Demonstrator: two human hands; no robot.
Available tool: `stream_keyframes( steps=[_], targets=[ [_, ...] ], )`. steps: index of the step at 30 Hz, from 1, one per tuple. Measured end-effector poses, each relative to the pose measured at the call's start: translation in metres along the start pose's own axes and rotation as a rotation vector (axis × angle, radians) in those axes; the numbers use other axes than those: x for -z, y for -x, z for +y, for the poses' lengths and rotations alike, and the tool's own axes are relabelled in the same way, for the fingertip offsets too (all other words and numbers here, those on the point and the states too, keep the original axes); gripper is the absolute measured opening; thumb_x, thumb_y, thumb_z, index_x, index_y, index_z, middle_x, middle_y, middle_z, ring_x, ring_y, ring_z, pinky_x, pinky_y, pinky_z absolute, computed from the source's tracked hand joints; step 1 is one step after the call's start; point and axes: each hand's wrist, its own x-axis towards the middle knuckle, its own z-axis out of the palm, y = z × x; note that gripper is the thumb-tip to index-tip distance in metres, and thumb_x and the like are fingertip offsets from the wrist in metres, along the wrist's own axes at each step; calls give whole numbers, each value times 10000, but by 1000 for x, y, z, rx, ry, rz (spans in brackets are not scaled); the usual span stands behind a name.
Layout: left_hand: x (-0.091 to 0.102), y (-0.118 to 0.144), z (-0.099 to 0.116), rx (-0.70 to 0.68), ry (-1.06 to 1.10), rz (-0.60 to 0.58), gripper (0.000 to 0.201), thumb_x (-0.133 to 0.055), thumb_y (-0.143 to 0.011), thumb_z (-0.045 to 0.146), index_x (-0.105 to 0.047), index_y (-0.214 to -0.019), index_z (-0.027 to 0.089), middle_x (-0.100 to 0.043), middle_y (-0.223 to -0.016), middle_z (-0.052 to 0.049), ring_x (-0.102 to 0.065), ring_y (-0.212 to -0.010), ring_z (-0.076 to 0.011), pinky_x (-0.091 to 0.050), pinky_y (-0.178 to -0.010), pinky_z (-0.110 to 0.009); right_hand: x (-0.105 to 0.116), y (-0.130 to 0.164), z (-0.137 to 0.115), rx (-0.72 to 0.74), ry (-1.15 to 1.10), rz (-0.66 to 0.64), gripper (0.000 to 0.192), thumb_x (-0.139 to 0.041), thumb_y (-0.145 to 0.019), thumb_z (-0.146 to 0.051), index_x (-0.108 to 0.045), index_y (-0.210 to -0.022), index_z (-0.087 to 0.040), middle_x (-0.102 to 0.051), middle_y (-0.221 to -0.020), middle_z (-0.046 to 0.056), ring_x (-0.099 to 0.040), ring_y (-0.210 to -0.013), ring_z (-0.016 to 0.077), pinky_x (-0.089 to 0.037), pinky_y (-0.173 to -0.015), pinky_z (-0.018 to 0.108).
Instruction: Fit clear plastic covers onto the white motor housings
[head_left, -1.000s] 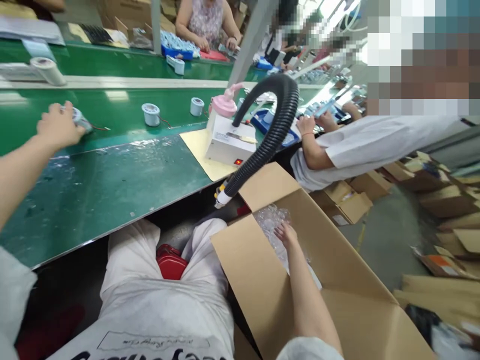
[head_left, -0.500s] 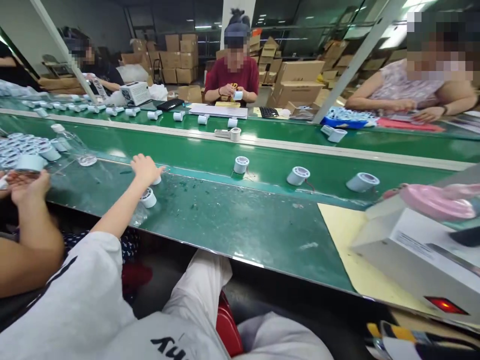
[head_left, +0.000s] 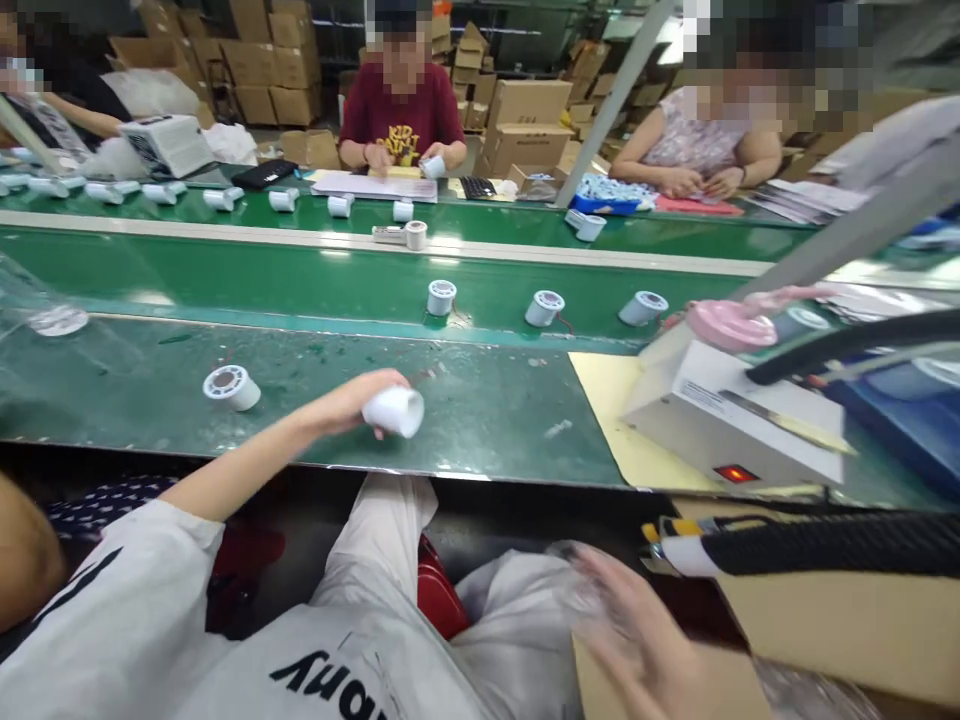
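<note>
We sat at a long green conveyor table [head_left: 480, 420] in a warehouse stacked with cardboard boxes [head_left: 525, 110]. A far worker's red shirt read "KID". Our left hand [head_left: 352, 400] gripped a white cylinder [head_left: 395, 410] near the table's edge; our blurred right hand [head_left: 637, 640] clutched clear plastic wrap [head_left: 577, 590].

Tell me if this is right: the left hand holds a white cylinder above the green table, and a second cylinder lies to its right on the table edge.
Not quite. The head view shows the left hand holding the white cylinder above the green table, but the second cylinder lies to its left, not its right.
</note>
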Motion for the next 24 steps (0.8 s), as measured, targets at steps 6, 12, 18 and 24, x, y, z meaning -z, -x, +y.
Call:
stream_keyframes(
  steps=[6,12,18,24],
  targets=[
    [-107,17,36,-269,325,-799,502,-567,-903,605,-753,-931,139,-687,-736,-41,-534,-521,-116,-432,-470,-234,-40,-15,-28,143,547,136,486,-599,-952,-241,-581,-1433,-310,-540,-1431,169,-609,-1096,346,-603,-833,505],
    [-120,25,45,-407,269,-660,228,-683,-897,394,-776,-934,189,-710,-990,-59,-635,-952,-193,-479,-926,-312,-36,-7,-25,-100,428,-43,217,-661,-853,-90,-741,-966,-257,-599,-1381,135,-601,-1145,341,-604,-857,500],
    [-130,32,35,-426,307,-475,418,-897,-687,437,-770,-1003,194,-724,-1030,-71,-649,-969,-230,-489,-939,-352,-39,-2,-29,-320,-135,21,201,-633,-956,-326,-710,-804,-221,-672,-1139,105,-698,-1006,249,-589,-852,380],
    [-133,36,25,-487,261,-497,709,-974,-540,471,-759,-1171,229,-671,-1226,-124,-639,-1139,-298,-496,-1017,-429,-30,-6,-30,-468,-342,152,301,-687,-901,-374,-680,-643,-219,-718,-957,86,-713,-866,234,-583,-675,325]
  ],
)
